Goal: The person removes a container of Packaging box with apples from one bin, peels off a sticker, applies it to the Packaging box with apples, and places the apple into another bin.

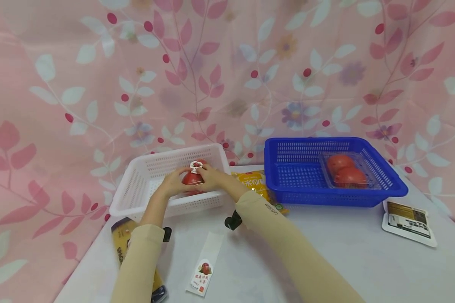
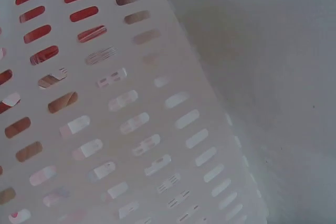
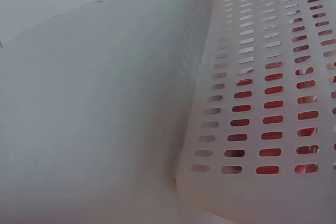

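Nearest the camera: two beige sleeves (image 1: 284,231), stretched over the counter (image 1: 364,248). Left hand (image 1: 170,183) and right hand (image 1: 215,179) flank the red fruit (image 1: 192,179), fingers of both clamped on it. Fruit location: inside the white basket (image 1: 197,205), toward its right end; red shows through the slots in both wrist views. Blue basket (image 1: 326,198), farther right, carries a clear box (image 1: 327,176). Paper label (image 1: 204,269) lies in front of the white basket.

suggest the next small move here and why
I'd perhaps loosen the left hand and right hand from the red fruit: both flank it inside the white basket, and red shows through its slotted wall in both wrist views, so it seems low enough to release.
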Motion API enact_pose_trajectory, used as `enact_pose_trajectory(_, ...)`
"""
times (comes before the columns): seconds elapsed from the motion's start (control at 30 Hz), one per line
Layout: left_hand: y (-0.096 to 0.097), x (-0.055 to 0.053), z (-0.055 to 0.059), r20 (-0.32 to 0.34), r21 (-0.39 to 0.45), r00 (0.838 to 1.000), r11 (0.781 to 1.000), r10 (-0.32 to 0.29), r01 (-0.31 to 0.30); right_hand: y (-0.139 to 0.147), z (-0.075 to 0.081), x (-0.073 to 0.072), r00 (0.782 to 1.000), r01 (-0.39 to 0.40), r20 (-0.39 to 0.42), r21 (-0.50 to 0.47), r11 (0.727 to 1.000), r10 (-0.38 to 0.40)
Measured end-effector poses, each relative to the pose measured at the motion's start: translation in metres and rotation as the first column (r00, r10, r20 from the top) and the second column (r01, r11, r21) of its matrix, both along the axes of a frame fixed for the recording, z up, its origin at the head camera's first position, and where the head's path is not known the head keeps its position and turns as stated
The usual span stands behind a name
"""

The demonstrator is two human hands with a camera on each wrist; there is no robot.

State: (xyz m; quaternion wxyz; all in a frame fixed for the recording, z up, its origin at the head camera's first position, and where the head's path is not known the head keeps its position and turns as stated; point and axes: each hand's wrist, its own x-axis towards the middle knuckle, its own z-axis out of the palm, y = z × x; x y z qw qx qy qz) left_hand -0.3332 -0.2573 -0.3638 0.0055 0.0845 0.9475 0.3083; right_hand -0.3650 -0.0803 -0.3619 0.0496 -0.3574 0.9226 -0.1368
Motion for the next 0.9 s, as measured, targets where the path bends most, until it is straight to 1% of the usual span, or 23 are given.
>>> enact_pose_trajectory(0.13,0.004,0.001,-0.001,-0.022,-0.034,1.0,0.999,-0.009,0.008,0.0,0.001,0.003,1.0,0.016,0.009,0.035,0.999,-0.017)
enact_pose_trajectory(0.27,0.007,0.003,-0.002,-0.021,-0.046,1.0,0.999,-0.015,0.015,-0.002,0.0,0.004,0.999,0.035,0.017,0.073,0.997,-0.037)
enact_pose_trajectory(0.33,0.007,0.005,-0.002,-0.02,-0.049,1.0,0.999,-0.011,0.01,-0.004,0.0,0.004,0.999,0.046,0.013,0.084,0.995,-0.048)
enact_pose_trajectory(0.43,0.008,0.005,-0.002,-0.039,-0.071,0.999,0.997,-0.02,0.017,-0.004,0.0,0.006,0.998,0.062,-0.001,0.102,0.993,-0.063)
enact_pose_trajectory(0.53,0.008,0.005,-0.002,-0.048,-0.097,0.999,0.995,-0.021,0.016,-0.003,0.002,0.008,0.997,0.066,-0.036,0.13,0.989,-0.062)
enact_pose_trajectory(0.67,0.01,0.005,0.0,-0.06,-0.123,0.998,0.992,-0.031,0.023,0.001,0.005,0.009,0.993,0.071,-0.107,0.19,0.979,-0.051)
enact_pose_trajectory(0.73,0.009,0.005,0.001,-0.073,-0.137,0.996,0.99,-0.042,0.032,0.005,0.007,0.008,0.987,0.065,-0.159,0.207,0.976,-0.032)
enact_pose_trajectory(0.8,0.009,0.006,0.003,-0.088,-0.171,0.994,0.984,-0.062,0.047,0.009,0.01,0.008,0.981,0.058,-0.191,0.198,0.978,-0.02)
enact_pose_trajectory(0.9,0.01,0.009,0.007,-0.087,-0.252,0.994,0.967,-0.063,0.039,0.015,0.017,0.008,0.976,0.054,-0.217,0.169,0.984,-0.016)
